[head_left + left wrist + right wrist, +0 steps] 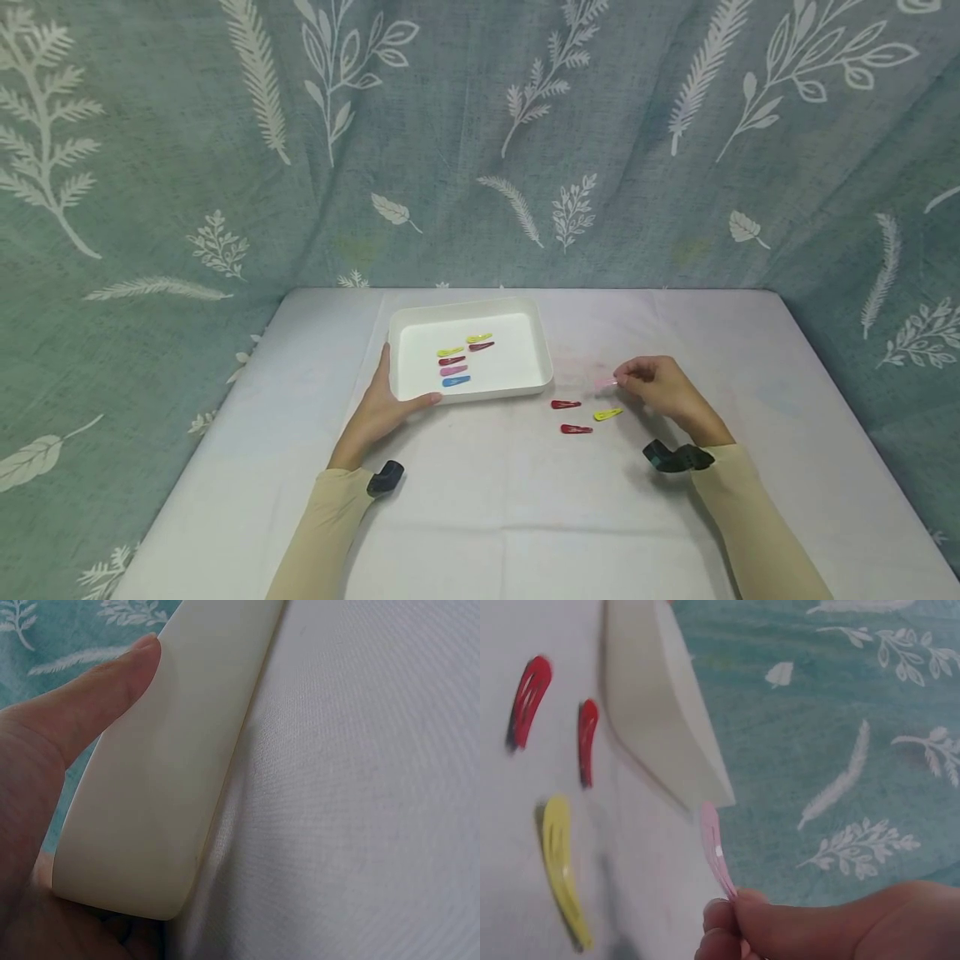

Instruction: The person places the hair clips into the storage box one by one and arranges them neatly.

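Observation:
A pink snap hair clip (714, 851) is pinched by its narrow end between the thumb and fingers of my right hand (660, 387), raised off the cloth just right of the tray. My left hand (382, 412) grips the white tray (528, 385) at its near left corner, thumb along the front wall and fingers round the left side. Inside the tray lie several clips: yellow (478, 338), dark red, pink (453, 371) and blue (456, 381). Nearest my right hand on the table are a yellow clip (607, 414) and two red clips (566, 404).
A white cloth (480, 533) covers the table, with faint creases. Behind and at both sides hangs a green-blue curtain (450, 225) printed with white leaves. Each wrist carries a dark camera mount (678, 457).

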`<state>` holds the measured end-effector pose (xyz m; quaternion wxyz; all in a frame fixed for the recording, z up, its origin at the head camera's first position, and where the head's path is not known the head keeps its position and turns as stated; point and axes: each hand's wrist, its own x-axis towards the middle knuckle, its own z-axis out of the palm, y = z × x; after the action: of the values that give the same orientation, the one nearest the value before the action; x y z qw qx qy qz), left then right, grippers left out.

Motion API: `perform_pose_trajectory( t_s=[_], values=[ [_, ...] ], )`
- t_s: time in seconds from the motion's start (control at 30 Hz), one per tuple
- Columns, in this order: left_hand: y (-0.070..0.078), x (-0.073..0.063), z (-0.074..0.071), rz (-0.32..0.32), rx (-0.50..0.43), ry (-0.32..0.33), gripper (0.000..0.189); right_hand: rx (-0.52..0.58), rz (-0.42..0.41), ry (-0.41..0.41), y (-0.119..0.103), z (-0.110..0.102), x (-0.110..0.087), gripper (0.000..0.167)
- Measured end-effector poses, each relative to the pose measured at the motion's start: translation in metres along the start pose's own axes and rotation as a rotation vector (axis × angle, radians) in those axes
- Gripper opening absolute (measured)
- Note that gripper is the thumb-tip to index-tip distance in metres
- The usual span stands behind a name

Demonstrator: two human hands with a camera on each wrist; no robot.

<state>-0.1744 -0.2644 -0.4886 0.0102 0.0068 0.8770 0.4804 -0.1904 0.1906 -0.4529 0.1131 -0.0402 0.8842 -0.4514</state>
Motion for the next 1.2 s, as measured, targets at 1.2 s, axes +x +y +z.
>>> perform_pose_trajectory(
  t_s=[1.2],
  values=[
    [0.000, 0.000, -0.001, -0.038, 0.028, -0.010, 0.143, 0.417, 0.019, -0.126, -0.069, 0.034, 0.035, 0.029]
  ],
)
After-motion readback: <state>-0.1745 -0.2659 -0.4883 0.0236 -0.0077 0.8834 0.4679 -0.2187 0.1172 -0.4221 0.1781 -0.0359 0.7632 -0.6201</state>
